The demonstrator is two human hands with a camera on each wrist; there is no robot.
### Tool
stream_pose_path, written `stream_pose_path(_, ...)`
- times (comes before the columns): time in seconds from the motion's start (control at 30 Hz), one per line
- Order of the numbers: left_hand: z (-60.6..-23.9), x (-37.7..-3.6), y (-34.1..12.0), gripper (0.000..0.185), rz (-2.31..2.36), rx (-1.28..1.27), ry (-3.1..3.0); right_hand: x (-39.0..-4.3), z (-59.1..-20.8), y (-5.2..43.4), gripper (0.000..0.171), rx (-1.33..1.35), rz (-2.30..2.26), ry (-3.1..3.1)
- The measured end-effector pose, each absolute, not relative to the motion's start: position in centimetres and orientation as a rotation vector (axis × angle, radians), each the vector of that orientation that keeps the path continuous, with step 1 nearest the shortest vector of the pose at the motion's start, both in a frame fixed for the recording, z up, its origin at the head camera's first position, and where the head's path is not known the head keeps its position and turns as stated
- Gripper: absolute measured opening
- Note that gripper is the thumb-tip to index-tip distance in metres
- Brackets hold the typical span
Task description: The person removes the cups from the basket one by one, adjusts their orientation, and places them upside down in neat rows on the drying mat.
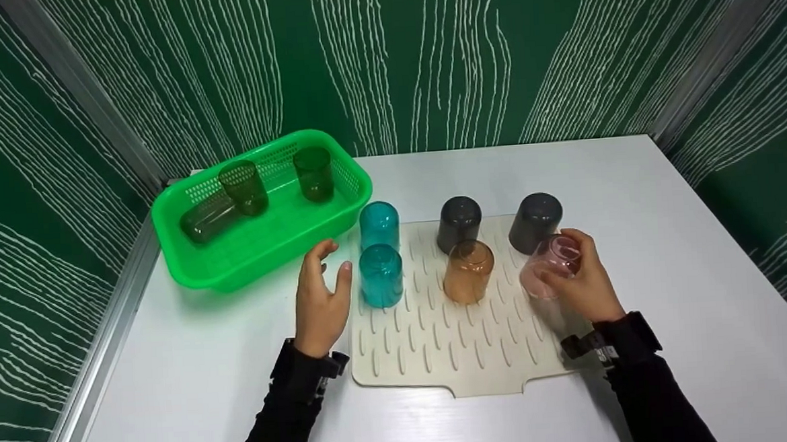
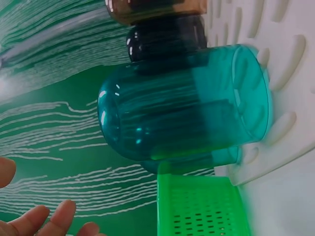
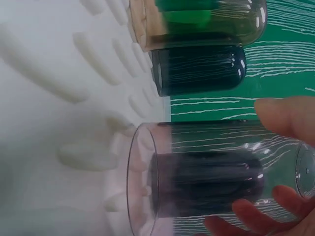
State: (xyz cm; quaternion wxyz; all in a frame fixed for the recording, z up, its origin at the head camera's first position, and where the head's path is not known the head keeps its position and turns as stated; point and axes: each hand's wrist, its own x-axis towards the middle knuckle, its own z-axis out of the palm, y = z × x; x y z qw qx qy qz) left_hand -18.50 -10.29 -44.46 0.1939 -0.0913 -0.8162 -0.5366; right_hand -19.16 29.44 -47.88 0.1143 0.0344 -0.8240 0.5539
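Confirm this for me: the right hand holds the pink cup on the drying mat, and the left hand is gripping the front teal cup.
Not quite. In the head view the left hand is open beside the front teal cup, not gripping it. The rest stands: the right hand holds the pink cup on the drying mat.

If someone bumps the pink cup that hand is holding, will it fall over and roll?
Probably it tips easily: the pink cup stands upside down, tall and narrow, on the bumpy drying mat. It looks like thin see-through plastic, so likely light and not breakable. On its round side it might roll, though the mat's ridges could stop it. The right hand grips it now, steadying it.
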Motion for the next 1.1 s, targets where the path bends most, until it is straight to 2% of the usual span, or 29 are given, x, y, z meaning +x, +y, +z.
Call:
stream_pose_path(0.4, -44.3, -18.3, -10.4, 0.044, -1.506, -0.259, -2.298, -19.5, -48.2, 29.6, 0.081, 0.017, 1.682, -2.458)
stream_pose_path(0.8, -44.2, -18.4, -10.2, 0.044, -1.548, -0.265, -2.274, -19.2, -47.7, 30.1, 0.096, -0.059, 1.589, -2.536)
stream_pose_path(1.1, -44.0, -18.3, -10.2, 0.045, -1.549, -0.251, -2.296, -18.9, -45.8, 28.6, 0.087, 0.013, 1.473, -2.379)
